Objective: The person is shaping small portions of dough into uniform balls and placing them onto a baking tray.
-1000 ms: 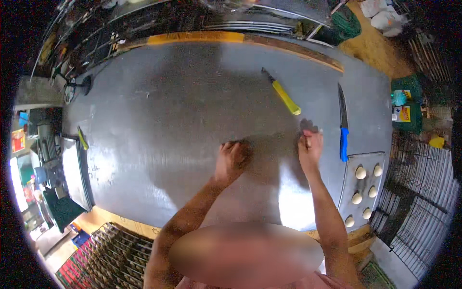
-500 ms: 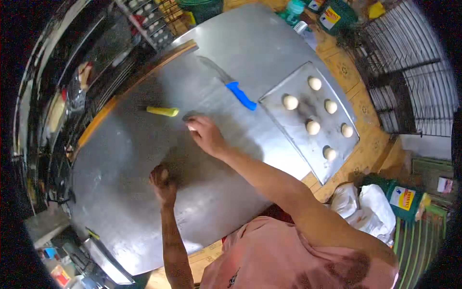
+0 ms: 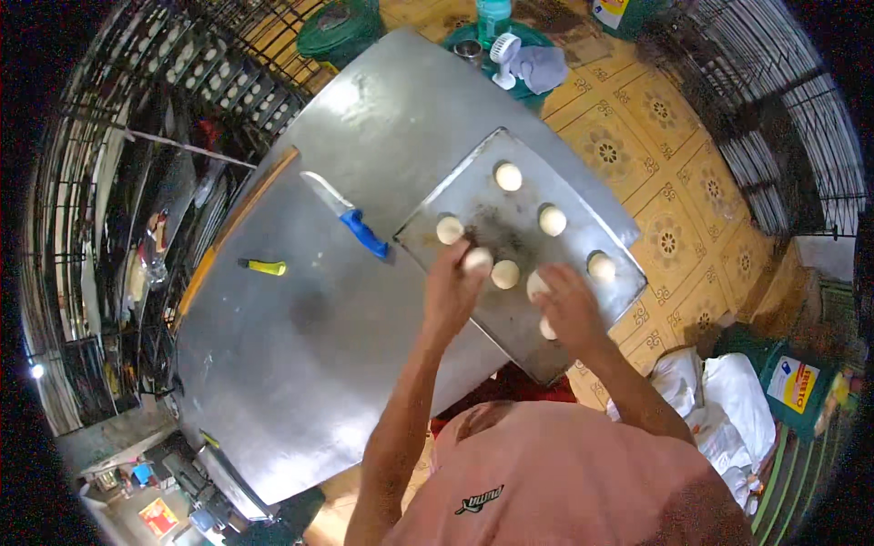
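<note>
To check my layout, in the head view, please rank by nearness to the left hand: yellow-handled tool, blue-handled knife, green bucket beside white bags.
1. Blue-handled knife, left of the left hand.
2. Yellow-handled tool, farther left.
3. Green bucket, far right.

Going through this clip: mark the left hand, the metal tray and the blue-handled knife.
Left hand (image 3: pixel 452 289): head view, back of the hand.
Metal tray (image 3: pixel 496 220): head view, bare darkened middle.
Blue-handled knife (image 3: pixel 361 230): head view, on the handle.
</note>
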Motion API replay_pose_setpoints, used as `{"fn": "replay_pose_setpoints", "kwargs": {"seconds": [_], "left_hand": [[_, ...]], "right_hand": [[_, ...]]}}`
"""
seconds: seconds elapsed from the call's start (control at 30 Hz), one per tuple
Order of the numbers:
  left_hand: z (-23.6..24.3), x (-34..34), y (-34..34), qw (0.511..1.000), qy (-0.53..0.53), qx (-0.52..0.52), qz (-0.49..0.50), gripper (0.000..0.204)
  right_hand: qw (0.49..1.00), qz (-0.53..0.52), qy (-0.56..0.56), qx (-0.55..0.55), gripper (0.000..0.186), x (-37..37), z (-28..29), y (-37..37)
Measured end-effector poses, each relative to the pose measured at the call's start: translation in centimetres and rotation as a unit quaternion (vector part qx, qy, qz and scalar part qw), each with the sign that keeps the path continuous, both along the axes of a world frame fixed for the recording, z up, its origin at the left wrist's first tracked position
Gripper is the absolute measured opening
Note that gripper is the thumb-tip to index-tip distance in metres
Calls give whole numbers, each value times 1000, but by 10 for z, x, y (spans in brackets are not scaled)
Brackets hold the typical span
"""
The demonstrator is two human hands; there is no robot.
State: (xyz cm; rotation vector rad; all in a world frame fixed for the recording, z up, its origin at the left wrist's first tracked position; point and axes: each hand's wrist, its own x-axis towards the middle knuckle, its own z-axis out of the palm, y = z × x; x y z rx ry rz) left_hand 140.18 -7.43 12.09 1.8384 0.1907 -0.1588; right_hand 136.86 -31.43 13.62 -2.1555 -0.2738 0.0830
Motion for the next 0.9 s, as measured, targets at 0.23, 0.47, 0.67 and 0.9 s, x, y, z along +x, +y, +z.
{"fn": "replay_pose_setpoints", "kwargs": {"seconds": [0.23,0.47,0.67,0.9], "left_hand": [[-32,73,-58,909,-265,302,-108,41],[-53,-23,-56,988,-68,102,-89,61],[-47,-38,-42,992,-22,113,-57,67],[-34,-92,48,999,9,46,-9,65]], "right_hand": [[977,4,-112,-184,47,36,-29,-35],[982,-14,-127,-137,45,108,-46,-49],[984,29,-95,-148,45,116,-48,-45],[988,-87,-31,-122,36,53,-11,44]]}}
